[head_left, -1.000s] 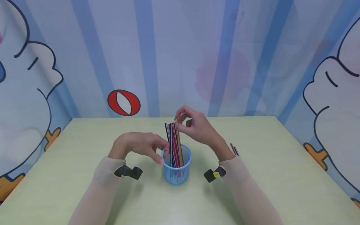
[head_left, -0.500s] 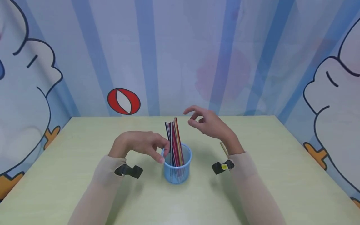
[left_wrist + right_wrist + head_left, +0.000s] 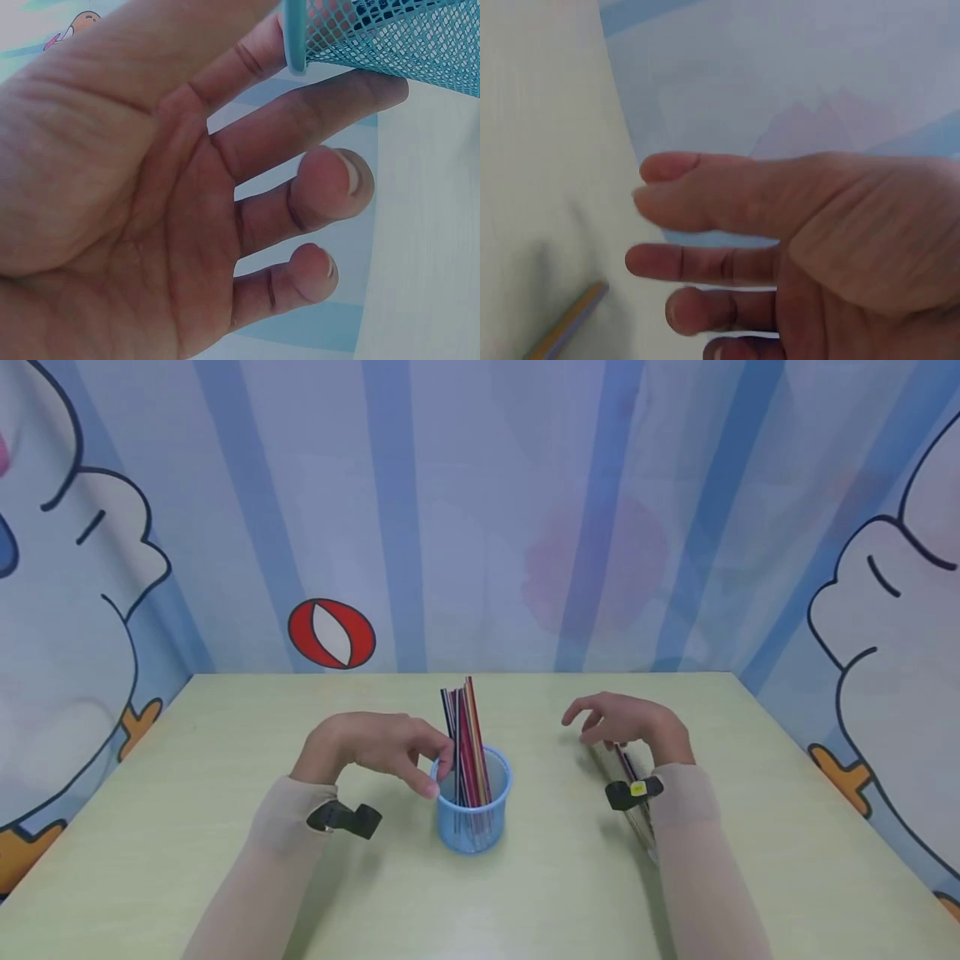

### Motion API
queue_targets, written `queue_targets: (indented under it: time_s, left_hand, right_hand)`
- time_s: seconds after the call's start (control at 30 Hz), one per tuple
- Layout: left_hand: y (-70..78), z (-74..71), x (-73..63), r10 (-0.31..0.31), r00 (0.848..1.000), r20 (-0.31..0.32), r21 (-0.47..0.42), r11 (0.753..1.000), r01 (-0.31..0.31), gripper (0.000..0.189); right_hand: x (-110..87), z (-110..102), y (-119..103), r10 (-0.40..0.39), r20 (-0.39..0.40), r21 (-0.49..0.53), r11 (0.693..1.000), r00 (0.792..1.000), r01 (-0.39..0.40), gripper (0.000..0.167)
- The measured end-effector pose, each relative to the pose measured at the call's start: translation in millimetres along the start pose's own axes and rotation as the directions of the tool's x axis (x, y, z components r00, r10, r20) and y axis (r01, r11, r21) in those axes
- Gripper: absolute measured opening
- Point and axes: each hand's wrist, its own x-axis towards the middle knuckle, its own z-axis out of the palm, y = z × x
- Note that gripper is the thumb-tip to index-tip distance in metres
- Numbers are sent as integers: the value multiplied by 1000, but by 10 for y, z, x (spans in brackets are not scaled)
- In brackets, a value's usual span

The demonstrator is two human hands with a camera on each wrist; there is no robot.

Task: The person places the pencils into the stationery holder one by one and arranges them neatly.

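In the head view, the left hand point(image 3: 382, 745) holds the rim of a light-blue, round mesh cup point(image 3: 470, 832) with thumb and index finger. The cup stands upright on a pale yellow-green table point(image 3: 525, 902). A bundle of long, thin, multicoloured sticks point(image 3: 468, 743) leans inside it; only this view shows the bundle clearly. The right hand point(image 3: 626, 718), with fingers loosely extended and free, is above some loose thin sticks point(image 3: 639, 828) lying on the table, partly covered by the sleeve.

The left wrist view alone shows closely the mesh holes and the palm.

The right wrist view shows one orange-yellow stick end point(image 3: 574, 319), with a purplish side, apart from the fingertips.
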Motion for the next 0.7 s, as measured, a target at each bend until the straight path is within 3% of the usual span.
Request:
queue_targets:
  time_s: [0.23,0.43,0.57,0.7]
  left_hand:
    - [10,1,18,-10,1000,1,-5,1000,10,19]
    - [14,-7,13,-3,1000,4,-2,1000,3,18]
    - [14,-5,11,-10,1000,2,-8,1000,10,18]
    - [10,3,8,-20,1000,-2,-21,1000,20,18]
  right_hand:
    - [3,70,156,142,17,-55,989,990,-140,36]
    - [66,163,118,236,-51,-29,971,970,-238,29]
    - [109,186,88,224,-77,-66,971,971,-230,24]
    - [167,190,69,115,-6,-55,992,993,-116,27]
